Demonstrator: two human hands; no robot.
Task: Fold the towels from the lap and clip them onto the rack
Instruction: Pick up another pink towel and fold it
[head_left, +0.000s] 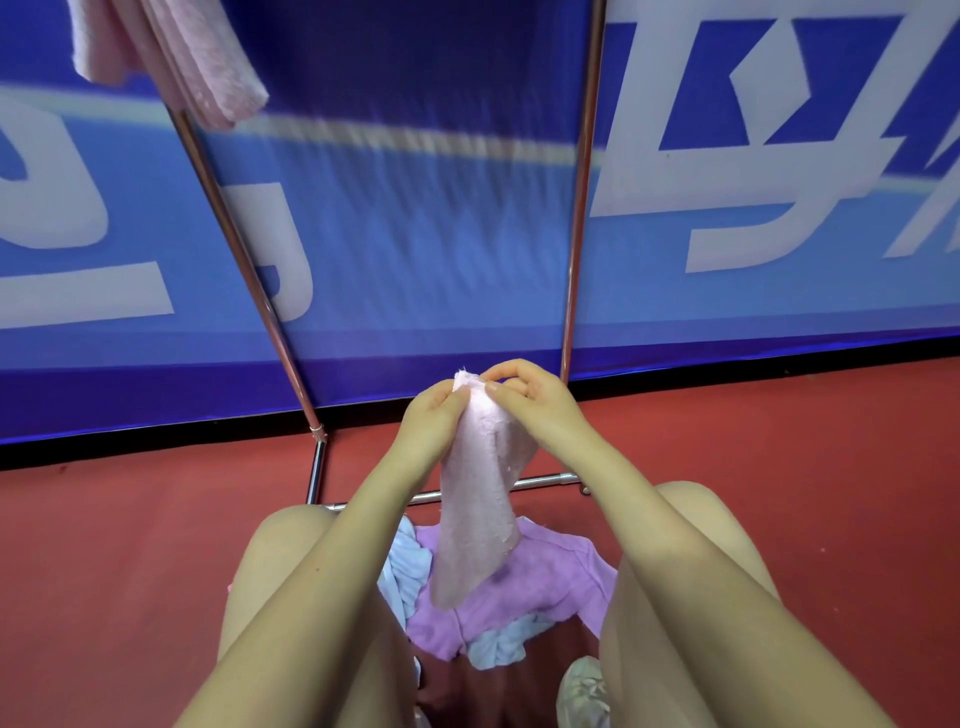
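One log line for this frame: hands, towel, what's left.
left hand + right hand: pinch pink towel top | lap: purple towel, blue towel | rack: pink towel hung

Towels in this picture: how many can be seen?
4, maybe more hidden in the pile: pink towel held up by both hands, pink towel on the rack upper left, purple towel and light blue towel on the lap.

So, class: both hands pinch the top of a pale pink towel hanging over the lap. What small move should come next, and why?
Probably draw the hands apart along the top edge. The left hand and right hand pinch the pale pink terry towel close together, so it hangs bunched and narrow above the lilac cloth; spreading it flat should come before folding.
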